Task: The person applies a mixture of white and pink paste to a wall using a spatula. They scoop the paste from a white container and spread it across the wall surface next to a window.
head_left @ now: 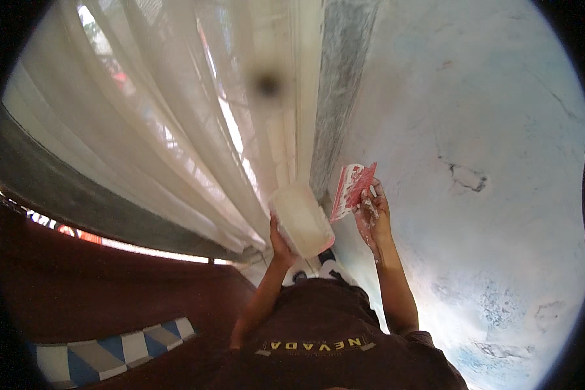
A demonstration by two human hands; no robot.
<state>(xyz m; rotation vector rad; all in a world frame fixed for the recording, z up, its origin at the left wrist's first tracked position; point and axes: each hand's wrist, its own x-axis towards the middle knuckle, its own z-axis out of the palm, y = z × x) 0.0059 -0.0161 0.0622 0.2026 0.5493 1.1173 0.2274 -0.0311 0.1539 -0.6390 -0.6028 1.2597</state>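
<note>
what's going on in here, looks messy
A person stands beside a patchy pale wall, with both hands busy. The left hand grips the side of a pale tub, held out in front of the body. The right hand holds up a flat red scraper smeared with white paste, and more white is stuck to that hand. Whether the scraper touches the wall is hard to tell. A sheer curtain hangs on the left.
</note>
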